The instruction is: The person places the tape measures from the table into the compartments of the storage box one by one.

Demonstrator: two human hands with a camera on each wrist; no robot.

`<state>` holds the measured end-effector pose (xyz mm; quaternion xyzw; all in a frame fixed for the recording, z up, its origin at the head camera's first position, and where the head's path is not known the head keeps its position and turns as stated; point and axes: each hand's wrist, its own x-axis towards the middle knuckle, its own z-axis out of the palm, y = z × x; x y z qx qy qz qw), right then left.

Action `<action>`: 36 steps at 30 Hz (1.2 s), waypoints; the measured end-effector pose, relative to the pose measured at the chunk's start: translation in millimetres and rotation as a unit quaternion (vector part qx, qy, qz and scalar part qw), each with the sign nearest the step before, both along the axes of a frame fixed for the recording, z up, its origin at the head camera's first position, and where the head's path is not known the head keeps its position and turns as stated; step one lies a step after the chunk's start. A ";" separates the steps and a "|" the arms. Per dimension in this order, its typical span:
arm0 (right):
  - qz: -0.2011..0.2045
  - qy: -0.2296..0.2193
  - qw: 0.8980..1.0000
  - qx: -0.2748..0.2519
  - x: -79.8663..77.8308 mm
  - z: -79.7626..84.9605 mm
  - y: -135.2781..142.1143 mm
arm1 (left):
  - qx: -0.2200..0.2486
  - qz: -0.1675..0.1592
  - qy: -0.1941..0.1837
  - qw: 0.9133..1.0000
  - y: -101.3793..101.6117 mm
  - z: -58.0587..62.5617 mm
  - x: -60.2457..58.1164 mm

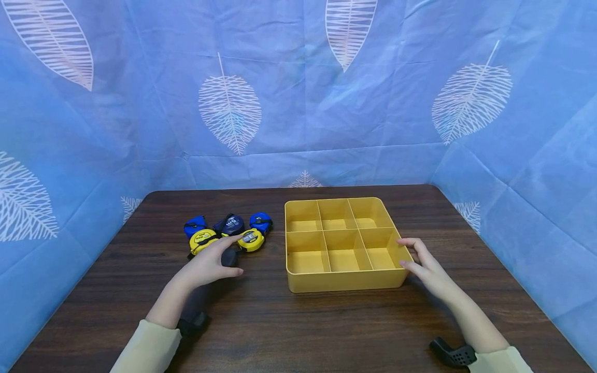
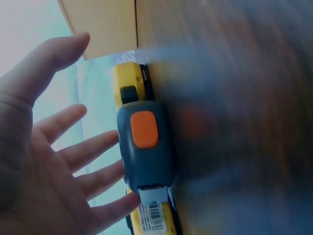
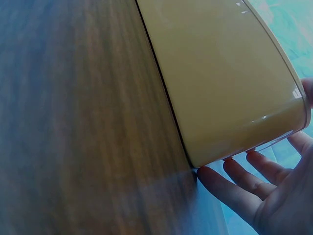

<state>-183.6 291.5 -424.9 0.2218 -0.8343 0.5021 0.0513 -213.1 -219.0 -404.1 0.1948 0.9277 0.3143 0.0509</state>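
Observation:
Several tape measures lie in a cluster on the left of the table. My left hand [image 1: 210,263] reaches over their near side, fingers and thumb spread. Closest to it is a dark tape measure [image 2: 145,156] with an orange button, its side by my fingertips and nothing gripped. Behind lie yellow tape measures [image 1: 251,240] and blue ones [image 1: 261,221]. A yellow box [image 1: 345,280] with several compartments sits right of the cluster. My right hand [image 1: 431,272] touches its right side, thumb and index fingertip at the rim, other fingertips against the outer wall.
The dark wooden table [image 1: 298,331] carries the box and tape measures. A blue cloth [image 1: 298,114] with white leaf prints hangs behind the table and along both sides. Black wrist straps [image 1: 453,353] sit at the sleeve cuffs.

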 end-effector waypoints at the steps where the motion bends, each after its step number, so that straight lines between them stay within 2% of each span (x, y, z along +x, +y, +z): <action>1: 0.000 0.000 1.000 0.000 0.0 -0.1 0.1 | 0.001 0.000 -0.003 1.000 -0.7 -0.4 -0.3; 8: 0.002 0.004 1.000 0.000 -0.4 -0.1 -0.1 | -0.007 -0.005 -0.011 1.000 -5.1 -3.5 -2.0; 23: -0.002 -0.005 1.000 0.001 1.0 1.0 -0.9 | -0.011 -0.022 -0.021 0.999 -12.1 -2.4 -2.7; 36: -0.002 -0.007 1.000 -0.006 1.0 1.0 -1.0 | -0.032 -0.025 -0.009 0.999 -15.9 -4.8 -1.8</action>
